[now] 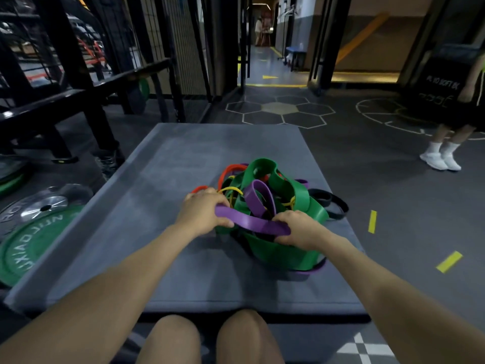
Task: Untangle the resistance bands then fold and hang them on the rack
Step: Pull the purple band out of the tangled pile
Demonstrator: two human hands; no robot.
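A tangled heap of resistance bands lies on a grey mat (162, 164): wide green bands (294, 191), a purple band (252, 220), thin yellow (232, 190), orange-red (231, 168) and black (329, 199) ones. My left hand (202, 210) grips one end of a stretch of the purple band at the heap's near left. My right hand (298, 228) grips the other end at the heap's near right. The purple stretch runs between both hands, above a green band. A black metal rack (78, 82) stands at the far left.
Green and silver weight plates (34, 240) lie on the floor left of the mat. A person in white shoes (441, 158) stands at the far right. My knees (210, 337) are at the mat's near edge. An open doorway (273, 61) lies straight ahead.
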